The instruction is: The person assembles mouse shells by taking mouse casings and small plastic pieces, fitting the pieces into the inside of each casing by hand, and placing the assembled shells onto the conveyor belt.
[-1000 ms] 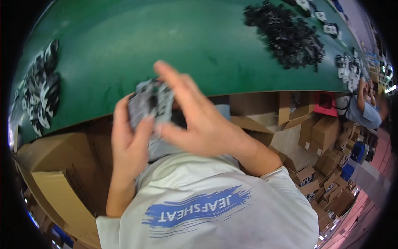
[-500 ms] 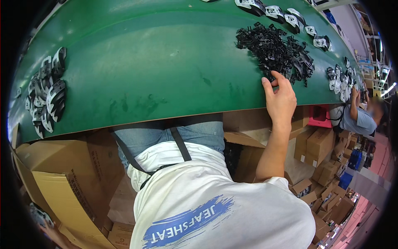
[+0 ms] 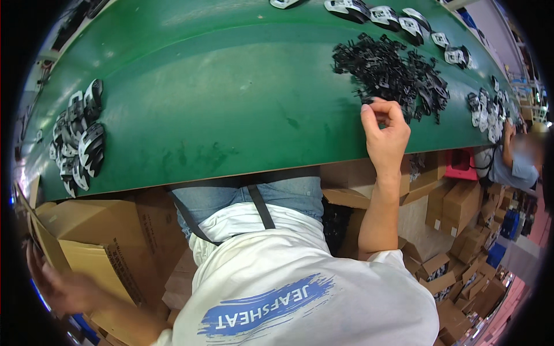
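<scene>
My right hand (image 3: 388,131) is at the near edge of a heap of small black plastic clips (image 3: 378,66) on the green table (image 3: 231,109). Its thumb and forefinger are pinched together, with a small black clip (image 3: 367,100) at their tips. At the lower left, beside the cardboard boxes, my left hand (image 3: 66,288) is smeared by motion. Its fingers look stretched out and apart, and no part shows in it.
Grey, white and black curved parts (image 3: 78,135) are piled at the table's left end. More such parts (image 3: 398,23) line the far right side. Open cardboard boxes (image 3: 98,230) stand below the table. Further right, a person (image 3: 513,164) works beside a pink stool (image 3: 460,164).
My right thumb and forefinger have closed together at the heap's edge. My left hand has come further into view and moved up; the grey and white part seen at it before no longer shows.
</scene>
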Available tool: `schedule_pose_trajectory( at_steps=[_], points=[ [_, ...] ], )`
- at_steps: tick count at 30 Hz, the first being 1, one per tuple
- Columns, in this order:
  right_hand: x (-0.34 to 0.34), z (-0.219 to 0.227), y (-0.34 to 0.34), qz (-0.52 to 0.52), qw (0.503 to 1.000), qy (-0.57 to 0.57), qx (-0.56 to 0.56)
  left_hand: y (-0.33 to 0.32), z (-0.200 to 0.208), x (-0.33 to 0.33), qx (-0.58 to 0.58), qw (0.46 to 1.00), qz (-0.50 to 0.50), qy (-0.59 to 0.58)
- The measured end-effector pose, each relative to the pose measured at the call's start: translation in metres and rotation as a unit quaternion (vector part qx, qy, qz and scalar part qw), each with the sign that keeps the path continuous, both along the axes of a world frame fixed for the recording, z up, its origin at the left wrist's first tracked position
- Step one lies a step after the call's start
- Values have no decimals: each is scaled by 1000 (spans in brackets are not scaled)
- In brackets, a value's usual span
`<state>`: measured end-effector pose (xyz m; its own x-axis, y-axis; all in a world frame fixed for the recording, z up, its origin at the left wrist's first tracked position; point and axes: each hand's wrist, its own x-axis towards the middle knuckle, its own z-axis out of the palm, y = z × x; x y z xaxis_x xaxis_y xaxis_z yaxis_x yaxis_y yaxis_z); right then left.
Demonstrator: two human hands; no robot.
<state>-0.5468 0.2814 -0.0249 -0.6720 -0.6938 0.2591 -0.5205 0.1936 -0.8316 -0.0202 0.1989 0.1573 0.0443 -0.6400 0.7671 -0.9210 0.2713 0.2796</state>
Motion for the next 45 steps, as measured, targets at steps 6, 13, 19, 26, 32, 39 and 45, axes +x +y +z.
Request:
schedule_pose_trajectory(
  at_steps=[6, 13, 19, 26, 32, 39, 45],
  points=[
    [-2, 15, -19, 66, 989, 129, 39, -115, -123, -280, 235, 823, -435, 281],
    [8, 20, -37, 127, 991, 48, 16, -248, -168, -434, 217, 921, -324, 20],
    [1, 5, -40, 119, 990, 49, 50, -263, -180, -425, 329, 897, -293, -45],
    [-1, -13, -45, 73, 959, 264, -68, -131, -178, -311, 376, 745, -421, 357],
    [-8, -2, -66, 26, 936, 343, -72, -49, -183, -250, 420, 644, -427, 476],
    [51, 20, -55, 233, 953, -159, -111, -39, -177, -236, 437, 408, -379, 706],
    [128, 16, -55, 407, 902, -99, -105, -38, -161, -254, 419, 232, -365, 798]
  ],
)
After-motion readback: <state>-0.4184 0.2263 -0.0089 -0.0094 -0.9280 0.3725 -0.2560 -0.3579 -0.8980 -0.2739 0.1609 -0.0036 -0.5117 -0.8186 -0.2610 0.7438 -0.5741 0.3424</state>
